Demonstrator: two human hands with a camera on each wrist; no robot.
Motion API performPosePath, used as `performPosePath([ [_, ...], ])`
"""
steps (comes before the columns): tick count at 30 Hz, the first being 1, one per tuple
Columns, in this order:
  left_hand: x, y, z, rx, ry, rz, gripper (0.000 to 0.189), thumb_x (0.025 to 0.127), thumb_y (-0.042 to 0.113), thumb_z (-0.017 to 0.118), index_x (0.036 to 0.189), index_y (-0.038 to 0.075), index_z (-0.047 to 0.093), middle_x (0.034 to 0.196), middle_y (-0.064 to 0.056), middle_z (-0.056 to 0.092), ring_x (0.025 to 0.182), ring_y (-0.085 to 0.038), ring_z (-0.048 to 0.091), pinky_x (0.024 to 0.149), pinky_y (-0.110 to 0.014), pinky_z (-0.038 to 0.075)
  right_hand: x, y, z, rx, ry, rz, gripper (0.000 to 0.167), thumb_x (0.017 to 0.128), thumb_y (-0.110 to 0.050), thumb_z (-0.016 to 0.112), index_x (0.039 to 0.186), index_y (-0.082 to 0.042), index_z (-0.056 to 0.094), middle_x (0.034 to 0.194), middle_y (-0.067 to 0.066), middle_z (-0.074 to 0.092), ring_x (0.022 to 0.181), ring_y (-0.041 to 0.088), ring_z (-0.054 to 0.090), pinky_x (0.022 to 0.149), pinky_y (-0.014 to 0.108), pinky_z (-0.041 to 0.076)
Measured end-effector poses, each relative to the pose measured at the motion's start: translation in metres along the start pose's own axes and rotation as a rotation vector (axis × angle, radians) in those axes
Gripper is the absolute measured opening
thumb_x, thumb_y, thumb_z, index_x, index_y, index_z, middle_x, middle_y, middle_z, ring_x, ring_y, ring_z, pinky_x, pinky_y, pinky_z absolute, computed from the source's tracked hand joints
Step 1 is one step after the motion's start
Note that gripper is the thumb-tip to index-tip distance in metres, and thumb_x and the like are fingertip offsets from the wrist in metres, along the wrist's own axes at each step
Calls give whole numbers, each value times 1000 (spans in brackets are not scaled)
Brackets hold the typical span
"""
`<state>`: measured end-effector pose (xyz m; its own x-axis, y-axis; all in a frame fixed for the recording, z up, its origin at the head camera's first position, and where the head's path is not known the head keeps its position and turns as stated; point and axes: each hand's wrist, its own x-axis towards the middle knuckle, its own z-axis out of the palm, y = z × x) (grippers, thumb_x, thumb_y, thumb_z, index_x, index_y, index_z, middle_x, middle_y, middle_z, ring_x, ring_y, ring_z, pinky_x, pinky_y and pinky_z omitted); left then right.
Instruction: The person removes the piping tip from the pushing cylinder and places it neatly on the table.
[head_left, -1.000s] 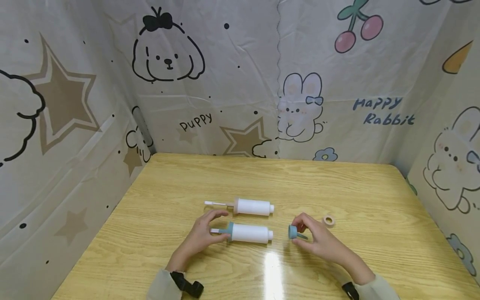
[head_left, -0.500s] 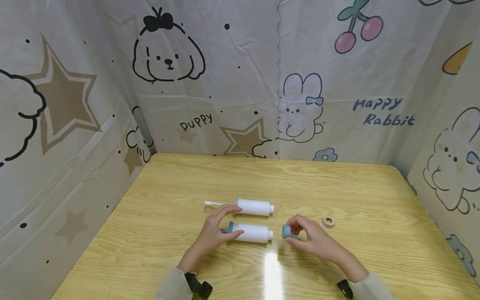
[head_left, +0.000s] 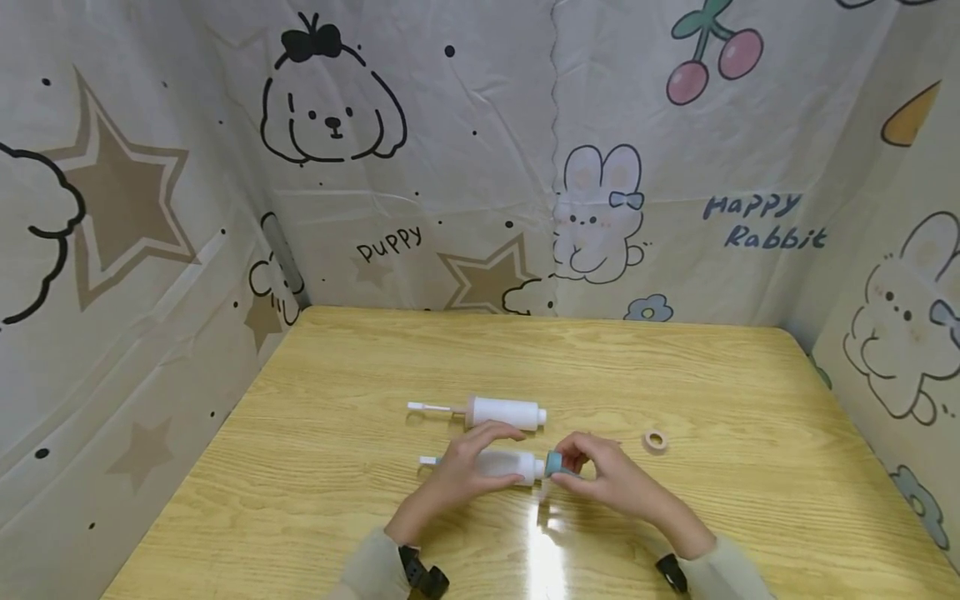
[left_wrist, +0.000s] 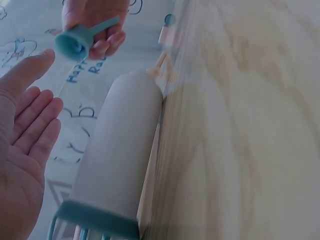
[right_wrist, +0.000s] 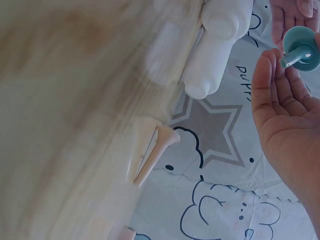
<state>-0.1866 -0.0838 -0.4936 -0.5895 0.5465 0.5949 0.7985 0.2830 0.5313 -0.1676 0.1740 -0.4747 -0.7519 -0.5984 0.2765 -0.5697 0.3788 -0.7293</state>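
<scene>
A white cylinder (head_left: 504, 465) with a teal collar (left_wrist: 100, 220) lies on its side on the table, its narrow neck toward the right. My left hand (head_left: 461, 475) arches over its middle, thumb and fingers spread apart; the left wrist view shows the palm beside the cylinder, fingers straight. Close to the neck, my right hand (head_left: 611, 479) pinches a small teal cup-shaped cap (head_left: 553, 463) with a thin stem (left_wrist: 106, 24). The cap's round mouth faces the cylinder's neck. In the head view, the left hand hides the collar.
Behind lies a matching white cylinder (head_left: 506, 412) with a peach collar and a thin white-tipped rod (head_left: 431, 407) on its left end. A peach ring (head_left: 655, 442) is right of the right hand, and a peach stemmed piece (right_wrist: 155, 152) shows in the right wrist view.
My left hand has slid right from the collar end to over the cylinder's middle. My right hand has carried the teal cap left, up to the neck.
</scene>
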Motion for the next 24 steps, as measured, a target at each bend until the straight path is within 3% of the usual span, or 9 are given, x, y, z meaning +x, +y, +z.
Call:
performPosePath([
  [6,4,7,7,-37,-64,-3,53,74,10,84,122,5,62,120,-9,68,114,-23,64,100,-28,54,6,-2,6,16,-24,-14,17,92,-17,68,104,-5,64,89,1,67,79,-1,58,71,23,56],
  [12,6,6,11,-33,-75,73,45,76,9,82,117,4,64,115,-9,70,109,-21,67,98,-24,54,7,-4,8,25,-22,-68,14,91,-14,68,102,-5,64,86,2,69,77,-2,59,69,22,56],
  [17,6,4,12,-25,-57,104,42,77,11,82,115,4,65,113,-9,71,107,-20,68,96,-23,55,6,-5,7,33,-36,-20,17,92,-18,68,104,-7,63,89,0,68,79,-2,59,72,22,56],
  [24,6,5,11,-22,-23,44,44,74,11,84,114,5,67,113,-8,72,108,-19,68,98,-26,54,-3,-2,3,57,-62,72,19,93,-21,67,105,-7,63,96,0,67,82,-3,58,74,22,55],
])
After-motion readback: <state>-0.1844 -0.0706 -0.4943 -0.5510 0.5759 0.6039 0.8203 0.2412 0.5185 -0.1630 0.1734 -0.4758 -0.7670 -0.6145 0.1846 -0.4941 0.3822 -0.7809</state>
